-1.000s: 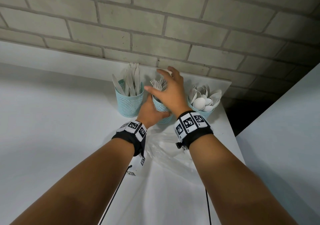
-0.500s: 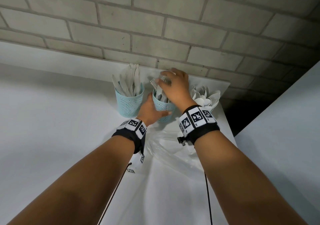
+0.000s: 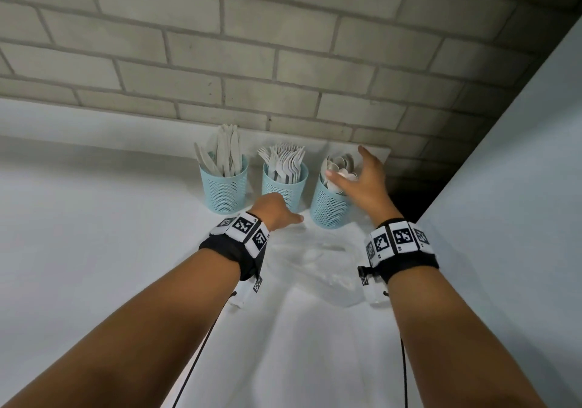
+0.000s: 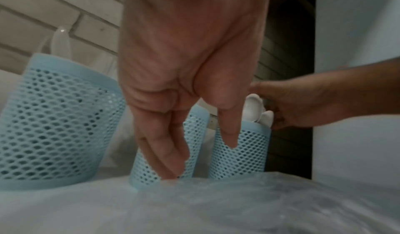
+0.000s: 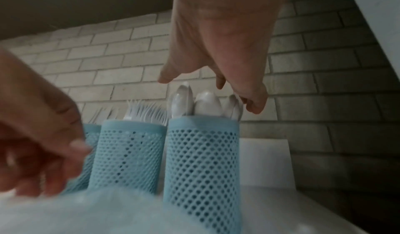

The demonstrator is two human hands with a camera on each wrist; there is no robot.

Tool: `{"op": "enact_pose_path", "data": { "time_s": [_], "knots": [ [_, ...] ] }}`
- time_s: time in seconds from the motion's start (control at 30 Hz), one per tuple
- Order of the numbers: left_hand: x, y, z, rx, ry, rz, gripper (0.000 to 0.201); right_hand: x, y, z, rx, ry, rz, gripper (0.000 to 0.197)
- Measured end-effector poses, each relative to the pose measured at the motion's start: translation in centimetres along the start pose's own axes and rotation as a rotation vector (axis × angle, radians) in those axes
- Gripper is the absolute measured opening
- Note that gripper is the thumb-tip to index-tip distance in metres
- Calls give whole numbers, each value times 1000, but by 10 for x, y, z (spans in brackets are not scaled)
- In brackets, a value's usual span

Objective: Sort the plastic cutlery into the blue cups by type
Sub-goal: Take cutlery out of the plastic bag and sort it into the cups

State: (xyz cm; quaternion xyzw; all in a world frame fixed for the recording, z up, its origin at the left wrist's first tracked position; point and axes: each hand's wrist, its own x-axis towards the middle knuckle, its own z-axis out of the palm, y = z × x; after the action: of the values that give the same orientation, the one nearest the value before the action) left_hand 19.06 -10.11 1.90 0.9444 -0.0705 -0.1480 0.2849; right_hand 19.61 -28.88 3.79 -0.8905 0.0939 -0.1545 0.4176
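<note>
Blue mesh cups stand in a row on the white bench (image 3: 94, 250) against a brick wall (image 3: 283, 45): left cup (image 3: 224, 192) with knives (image 3: 225, 152), middle cup (image 3: 285, 189) with forks (image 3: 283, 159), right cup (image 3: 330, 207) with spoons (image 3: 338, 165). Right hand (image 3: 362, 184) hovers over the spoons, grip apart, fingers spread, holding nothing. Left hand (image 3: 274, 211) sits low before the middle cup, fingers relaxed, its grip holding nothing. Clear plastic bag (image 3: 321, 269) lies on the bench near the cups.

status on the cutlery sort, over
Left hand open, low in front of the fork cup. Right hand open over the spoon cup, holding nothing. Knives, forks, spoons each in own cup. Clear plastic bag lies in front.
</note>
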Motion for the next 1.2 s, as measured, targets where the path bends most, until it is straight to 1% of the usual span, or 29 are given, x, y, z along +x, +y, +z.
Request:
{"op": "enact_pose_path", "data": {
  "time_s": [0.07, 0.13, 0.2, 0.23, 0.27, 0.3, 0.37, 0.43, 0.5, 0.53, 0.6, 0.67, 0.73, 0.8, 0.83, 0.87, 0.9, 1.0, 1.07, 1.1, 1.13, 1.2],
  "knots": [
    [-2, 8, 5, -44, -13, 28, 57, -7, 3, 4, 41, -8, -2, 101],
    [-3, 15, 11, -113, -19, 87, 65, -8, 6, 7, 79, -11, -5, 106],
    [-2, 21, 17, -215, -26, 171, 60, -5, 6, 7, 98, -17, 1, 111],
    [-1, 25, 20, -269, -28, 231, 55, -2, 5, 6, 102, -23, 1, 112],
    [-2, 27, 21, -310, -26, 288, 55, -1, 4, 6, 103, -35, -1, 112],
    [-1, 29, 23, -346, -13, 335, 60, 1, 4, 6, 98, -43, -9, 110],
    [9, 31, 31, -437, 52, 365, 72, 4, 2, 5, 81, -48, -40, 101],
    [18, 32, 41, -508, 99, 361, 84, 4, 1, 4, 49, -30, -82, 86],
    [26, 34, 52, -578, 98, 348, 93, 0, 3, 3, 16, -22, -146, 71],
    [30, 34, 57, -605, 106, 347, 97, -3, 5, 3, 16, -22, -178, 67],
    [37, 37, 68, -652, 135, 352, 105, -10, 9, 3, 19, -16, -216, 66],
    [42, 41, 75, -714, 179, 343, 107, -14, 13, 2, 40, -8, -208, 71],
    [45, 47, 78, -778, 196, 303, 103, -15, 14, 1, 79, -18, -173, 81],
    [48, 51, 79, -749, 220, 291, 84, -14, 13, 4, 72, -23, -163, 93],
    [51, 52, 79, -710, 238, 299, 74, -12, 11, 7, 49, -20, -165, 96],
    [53, 52, 80, -684, 244, 309, 69, -10, 8, 10, 13, -17, -165, 97],
    [56, 51, 82, -685, 255, 318, 70, -8, 5, 13, -24, -11, -162, 96],
    [57, 51, 81, -712, 282, 299, 79, 7, 3, 18, -82, 34, -160, 86],
    [61, 51, 78, -681, 303, 328, 82, 16, 1, 19, -90, 56, -119, 77],
    [63, 51, 76, -669, 321, 346, 80, 18, 0, 20, -117, 65, -113, 71],
    [64, 51, 75, -666, 323, 345, 75, 17, -1, 21, -162, 75, -139, 63],
    [66, 51, 75, -703, 330, 342, 66, 14, -3, 22, -217, 73, -244, 50]
  ]
}}
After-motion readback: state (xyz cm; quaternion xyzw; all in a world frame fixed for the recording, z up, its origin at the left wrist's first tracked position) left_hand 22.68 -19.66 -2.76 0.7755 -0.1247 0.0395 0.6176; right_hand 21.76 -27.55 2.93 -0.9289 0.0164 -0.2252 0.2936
